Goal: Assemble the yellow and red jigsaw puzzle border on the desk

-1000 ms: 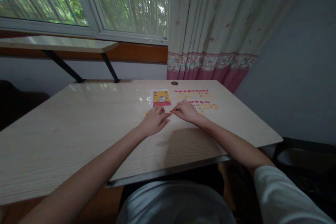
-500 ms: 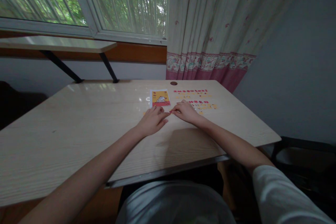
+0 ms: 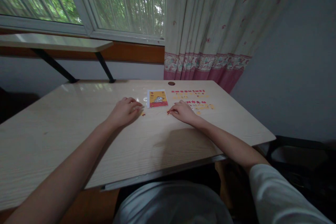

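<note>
Pale wood tabletop [image 3: 65, 136] under window [image 3: 126, 3], curtain [image 3: 210, 17] behind. Red piece [image 3: 168, 112] small and thin, likely light and flimsy; best taken by edge with fingertips. Right hand [image 3: 183, 111] pinches it low over tabletop, near card [image 3: 157, 98], other fingers curled. Left hand [image 3: 125, 111] rests loosely curled, fingertips just beside yellow piece [image 3: 143, 114]; grip on anything unclear. Rows of pieces [image 3: 194, 99] lie beyond right hand.

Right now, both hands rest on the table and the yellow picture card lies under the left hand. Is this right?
Not quite. The head view shows the card not under the left hand but uncovered on the table, between it and the right hand. Both hands do rest there.
</note>
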`<state>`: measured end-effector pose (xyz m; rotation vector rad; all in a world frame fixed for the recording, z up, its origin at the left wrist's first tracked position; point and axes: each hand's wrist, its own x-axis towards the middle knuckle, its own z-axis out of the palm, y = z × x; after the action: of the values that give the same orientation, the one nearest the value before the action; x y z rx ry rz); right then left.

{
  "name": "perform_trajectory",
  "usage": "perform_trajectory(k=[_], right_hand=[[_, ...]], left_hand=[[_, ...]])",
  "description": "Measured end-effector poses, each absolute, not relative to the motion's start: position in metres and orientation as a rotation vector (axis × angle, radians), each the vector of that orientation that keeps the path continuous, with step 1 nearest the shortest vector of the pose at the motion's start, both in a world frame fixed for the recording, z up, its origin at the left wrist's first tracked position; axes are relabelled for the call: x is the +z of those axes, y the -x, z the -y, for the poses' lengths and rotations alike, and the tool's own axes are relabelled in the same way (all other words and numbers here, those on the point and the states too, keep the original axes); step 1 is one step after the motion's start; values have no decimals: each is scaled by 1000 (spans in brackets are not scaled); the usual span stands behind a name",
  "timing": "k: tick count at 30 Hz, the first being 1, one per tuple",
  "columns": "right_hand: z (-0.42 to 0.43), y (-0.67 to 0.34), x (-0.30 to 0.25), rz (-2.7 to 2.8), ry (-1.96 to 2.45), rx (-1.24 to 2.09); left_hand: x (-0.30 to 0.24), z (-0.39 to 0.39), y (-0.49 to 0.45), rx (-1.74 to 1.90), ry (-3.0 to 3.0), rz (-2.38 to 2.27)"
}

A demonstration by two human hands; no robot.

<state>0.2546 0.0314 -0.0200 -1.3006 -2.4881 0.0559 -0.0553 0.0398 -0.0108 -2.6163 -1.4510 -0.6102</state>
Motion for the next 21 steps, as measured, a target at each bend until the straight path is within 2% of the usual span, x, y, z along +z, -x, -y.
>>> perform_trajectory(k=[17,21], right_hand=[[-34,-260,-14,2443,1254,43],[-52,-291,1,2333,1433,-45]], left_hand=[[-19,-49,67,-442,2653,1467],[-18,-48,66,-465,2644,1490]])
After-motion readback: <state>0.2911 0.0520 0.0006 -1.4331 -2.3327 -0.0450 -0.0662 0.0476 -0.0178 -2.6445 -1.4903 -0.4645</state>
